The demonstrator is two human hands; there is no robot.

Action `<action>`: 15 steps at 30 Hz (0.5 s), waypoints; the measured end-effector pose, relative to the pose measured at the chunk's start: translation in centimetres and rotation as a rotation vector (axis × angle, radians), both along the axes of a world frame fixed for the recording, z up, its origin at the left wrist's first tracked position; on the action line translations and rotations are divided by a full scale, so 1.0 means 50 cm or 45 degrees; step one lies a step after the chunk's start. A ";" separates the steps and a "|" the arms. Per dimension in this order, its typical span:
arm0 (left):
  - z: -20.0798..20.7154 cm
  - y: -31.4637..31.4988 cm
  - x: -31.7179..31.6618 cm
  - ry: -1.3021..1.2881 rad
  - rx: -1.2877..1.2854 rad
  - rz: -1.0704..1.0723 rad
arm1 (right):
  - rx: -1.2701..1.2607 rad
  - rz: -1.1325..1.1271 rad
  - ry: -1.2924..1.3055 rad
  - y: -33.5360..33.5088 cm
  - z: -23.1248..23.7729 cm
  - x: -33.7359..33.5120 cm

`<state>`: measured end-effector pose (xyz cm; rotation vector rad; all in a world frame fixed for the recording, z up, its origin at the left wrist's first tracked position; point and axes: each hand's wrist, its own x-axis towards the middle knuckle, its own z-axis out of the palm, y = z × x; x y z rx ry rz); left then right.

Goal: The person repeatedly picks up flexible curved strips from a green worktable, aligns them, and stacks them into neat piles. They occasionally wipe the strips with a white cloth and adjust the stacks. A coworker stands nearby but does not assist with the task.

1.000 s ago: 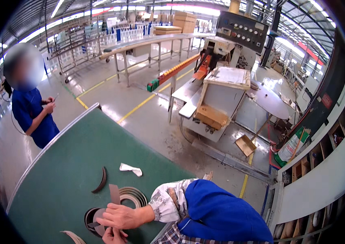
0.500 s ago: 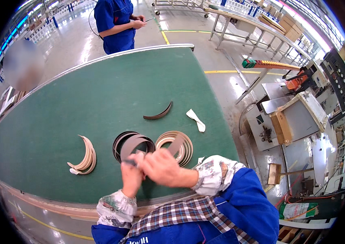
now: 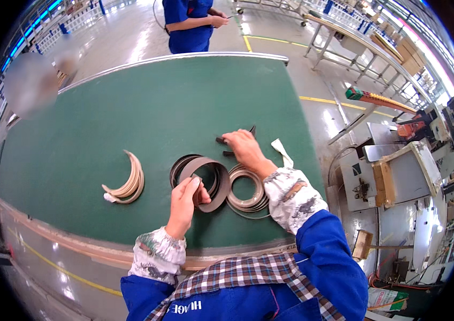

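Judging by its springy curl, the wide grey-brown coiled band of thin strip [image 3: 205, 179] looks light, flexible and smooth; best taken by its edge, pinched flat; it stands on the green belt-topped table [image 3: 130, 107], towards the near edge, right of centre; the left hand [image 3: 184, 200] pinches its loose end between thumb and fingers; the right hand [image 3: 245, 150] reaches farther on, fingers bent and pressed onto small dark curved pieces [image 3: 226, 144].

Head camera looks steeply down (fisheye, close) over the green table [image 3: 130, 107]
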<state>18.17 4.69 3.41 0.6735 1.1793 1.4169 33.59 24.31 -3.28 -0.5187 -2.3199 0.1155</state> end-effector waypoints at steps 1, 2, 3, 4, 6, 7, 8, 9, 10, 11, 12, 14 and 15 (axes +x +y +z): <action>-0.001 -0.002 -0.004 -0.027 0.030 -0.015 | -0.041 -0.033 0.122 -0.017 0.010 0.002; -0.011 -0.003 -0.010 -0.031 0.014 -0.041 | -0.325 -0.120 0.144 -0.046 0.034 0.004; -0.013 -0.007 -0.012 -0.080 0.014 -0.020 | -0.610 -0.208 0.161 -0.084 0.055 0.007; -0.014 -0.010 -0.010 -0.129 0.018 -0.008 | -0.801 -0.206 0.267 -0.114 0.074 0.007; -0.014 -0.010 -0.004 -0.240 0.071 -0.007 | -1.000 -0.230 0.326 -0.152 0.075 0.014; -0.015 -0.011 -0.001 -0.307 0.114 -0.010 | -1.355 -0.332 0.118 -0.166 0.077 0.023; -0.015 -0.014 0.004 -0.378 0.153 -0.022 | -1.320 -0.349 0.071 -0.177 0.056 0.032; -0.018 -0.015 0.007 -0.380 0.175 -0.075 | -1.282 -0.361 0.022 -0.179 0.031 0.036; -0.022 -0.014 0.011 -0.382 0.198 -0.128 | -1.286 -0.341 -0.046 -0.178 0.013 0.040; -0.023 -0.014 0.013 -0.381 0.219 -0.184 | -1.290 -0.322 -0.109 -0.179 0.005 0.041; -0.018 -0.016 0.015 -0.237 0.252 -0.278 | -1.294 -0.304 -0.172 -0.178 0.000 0.043; 0.004 -0.025 0.017 0.056 0.320 -0.456 | -1.229 -0.388 -0.026 -0.178 0.009 0.041; 0.018 -0.031 0.016 0.149 0.450 -0.372 | -1.195 -0.426 0.047 -0.178 0.022 0.038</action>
